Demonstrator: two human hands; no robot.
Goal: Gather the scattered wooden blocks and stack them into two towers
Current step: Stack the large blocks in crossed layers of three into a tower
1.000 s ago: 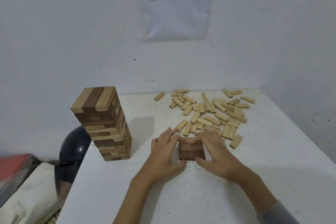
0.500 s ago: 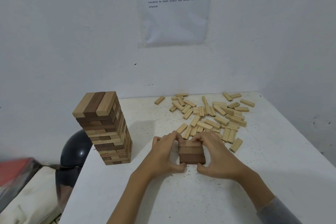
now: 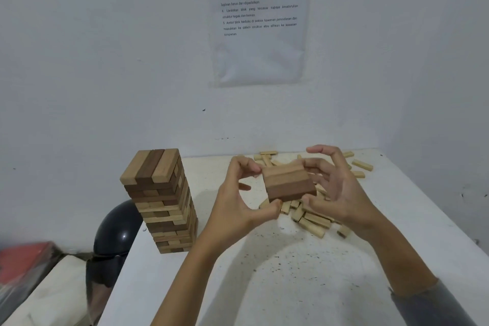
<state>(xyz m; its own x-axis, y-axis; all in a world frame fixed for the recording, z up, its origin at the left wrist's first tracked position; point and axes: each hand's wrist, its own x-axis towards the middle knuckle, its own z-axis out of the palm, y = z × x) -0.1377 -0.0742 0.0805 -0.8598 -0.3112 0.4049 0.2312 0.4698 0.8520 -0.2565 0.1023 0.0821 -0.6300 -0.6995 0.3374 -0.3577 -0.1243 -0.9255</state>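
small slab of brown and tan wooden blocks (image 3: 288, 182) is hanging above the white speckled table (image 3: 264, 286). left hand (image 3: 238, 201) is pinching its left corner; right hand (image 3: 341, 193) is cupping the right edge, top finger lifted. squeezing evenly and level should be stopping slips. tall striped block tower (image 3: 161, 198) standing left, pale loose blocks (image 3: 315, 222) lying beneath.

A printed sheet (image 3: 260, 21) hangs on the wall (image 3: 105, 61); black dome (image 3: 119, 230) beside table (image 3: 291, 286).
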